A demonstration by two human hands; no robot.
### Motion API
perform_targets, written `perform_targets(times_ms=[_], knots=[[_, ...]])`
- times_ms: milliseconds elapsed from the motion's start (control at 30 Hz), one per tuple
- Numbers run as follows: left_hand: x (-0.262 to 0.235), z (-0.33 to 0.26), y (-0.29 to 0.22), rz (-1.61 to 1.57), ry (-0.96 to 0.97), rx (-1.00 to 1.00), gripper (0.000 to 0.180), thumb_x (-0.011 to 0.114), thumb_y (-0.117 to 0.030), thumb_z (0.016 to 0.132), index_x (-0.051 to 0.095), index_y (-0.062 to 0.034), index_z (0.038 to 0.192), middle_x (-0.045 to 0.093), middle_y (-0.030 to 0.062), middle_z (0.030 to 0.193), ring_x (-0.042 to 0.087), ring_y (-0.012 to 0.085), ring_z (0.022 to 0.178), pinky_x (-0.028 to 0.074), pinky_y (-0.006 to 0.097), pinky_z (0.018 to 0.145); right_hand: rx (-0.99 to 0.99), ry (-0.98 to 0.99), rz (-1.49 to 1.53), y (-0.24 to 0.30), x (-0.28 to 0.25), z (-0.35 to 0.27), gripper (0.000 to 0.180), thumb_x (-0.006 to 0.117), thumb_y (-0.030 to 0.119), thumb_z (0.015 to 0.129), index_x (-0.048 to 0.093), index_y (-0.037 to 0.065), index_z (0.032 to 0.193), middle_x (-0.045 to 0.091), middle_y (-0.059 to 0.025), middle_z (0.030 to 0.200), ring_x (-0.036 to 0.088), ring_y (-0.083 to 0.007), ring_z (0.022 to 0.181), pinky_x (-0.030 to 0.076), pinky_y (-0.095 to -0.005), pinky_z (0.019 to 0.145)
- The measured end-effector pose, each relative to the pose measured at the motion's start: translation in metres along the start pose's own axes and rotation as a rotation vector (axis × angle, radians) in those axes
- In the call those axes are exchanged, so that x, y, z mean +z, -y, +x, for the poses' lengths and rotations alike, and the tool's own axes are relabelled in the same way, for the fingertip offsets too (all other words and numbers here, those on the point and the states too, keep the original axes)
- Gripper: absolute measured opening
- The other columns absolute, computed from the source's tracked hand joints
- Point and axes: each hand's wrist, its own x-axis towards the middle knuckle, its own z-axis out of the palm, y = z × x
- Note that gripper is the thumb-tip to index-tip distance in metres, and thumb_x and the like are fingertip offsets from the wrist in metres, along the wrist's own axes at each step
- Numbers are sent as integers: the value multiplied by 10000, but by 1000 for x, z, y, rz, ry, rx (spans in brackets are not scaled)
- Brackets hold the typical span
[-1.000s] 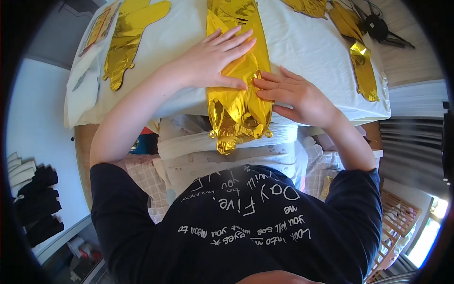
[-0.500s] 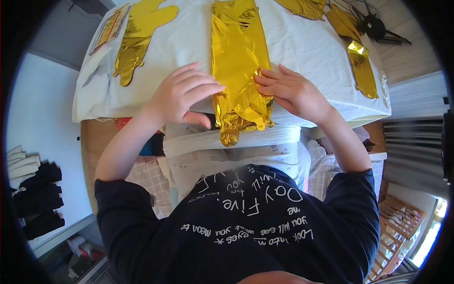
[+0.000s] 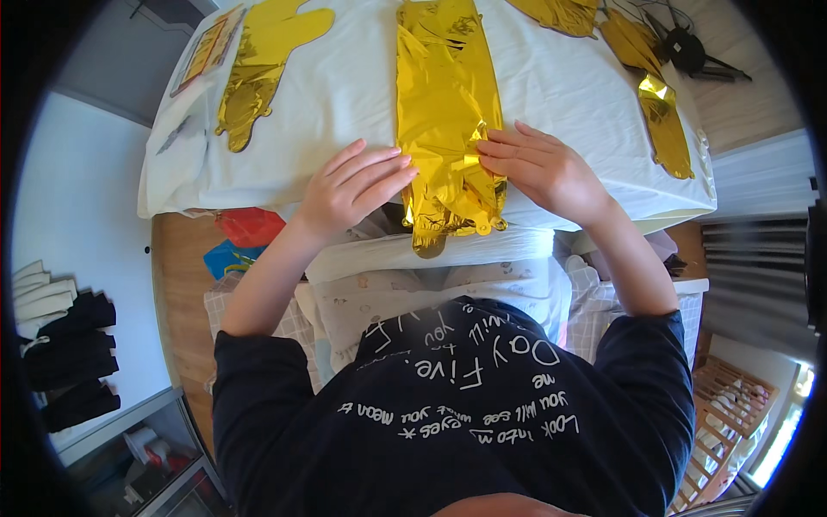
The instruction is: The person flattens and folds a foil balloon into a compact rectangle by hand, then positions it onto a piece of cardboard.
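Observation:
A flat, uninflated gold foil balloon [image 3: 446, 86] lies lengthwise on the white-covered table in front of me, its crumpled near end with small tabs hanging over the front edge. My left hand [image 3: 355, 183] touches the balloon's left edge with its fingertips, fingers stretched out. On the opposite edge, the fingers of my right hand [image 3: 543, 168] lie extended on the creased foil. Neither hand grips the foil. The balloon's far end runs out of view at the top.
To the left lies another gold foil balloon [image 3: 258, 73], beside a flat printed package [image 3: 207, 50]. More gold foil [image 3: 665, 129] rests at the right, near a black device with cables [image 3: 685, 50]. A white cloth [image 3: 336, 65] covers the table. Red and blue bags [image 3: 250, 226] sit below its front edge.
My left hand has come down toward the near end, its thumb drawn in nearer the fingers. The right hand stays on the foil's right edge. The whole view has shifted slightly.

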Motion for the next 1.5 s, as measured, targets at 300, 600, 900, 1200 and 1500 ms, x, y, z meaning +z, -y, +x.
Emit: perform_targets(times_ms=[300,600,900,1200,1500], knots=[[6,9,-3,-79,-142,-92,168,703,-137,886,792,-164,1026,771,-25,1069,711,139,1083,482,380,1077,16,-23,-12,0,2,-3,377,741,65,833,707,83,1208,728,-67,1265,665,-270,1239,485,-462,1122],[-6,22,-4,-274,-67,-238,266,789,-34,788,788,-163,1021,779,13,1038,735,182,1033,518,438,1052,70,6,146,-5,1,-3,340,718,41,879,722,87,1216,737,-44,1247,664,-272,1242,464,-488,1134],[-18,44,-1,-769,70,-861,196,624,68,905,705,1,1070,745,77,985,718,166,895,558,308,840,618,-35,707,0,-2,7,213,607,23,973,666,23,1178,743,-124,946,712,-223,867,538,-329,896],[-13,62,38,-1193,231,-989,233,598,-180,1029,663,9,1147,709,57,1009,681,117,855,524,295,736,660,-22,784,-15,-7,30,175,627,131,1006,688,-21,1068,683,-60,827,597,-102,763,497,-291,712],[-5,74,47,-1069,350,-1099,349,639,-329,1034,663,11,1111,724,68,906,709,125,736,518,273,672,822,95,834,-26,-13,44,217,680,201,990,681,-8,933,648,11,796,566,-65,728,458,-236,678]])
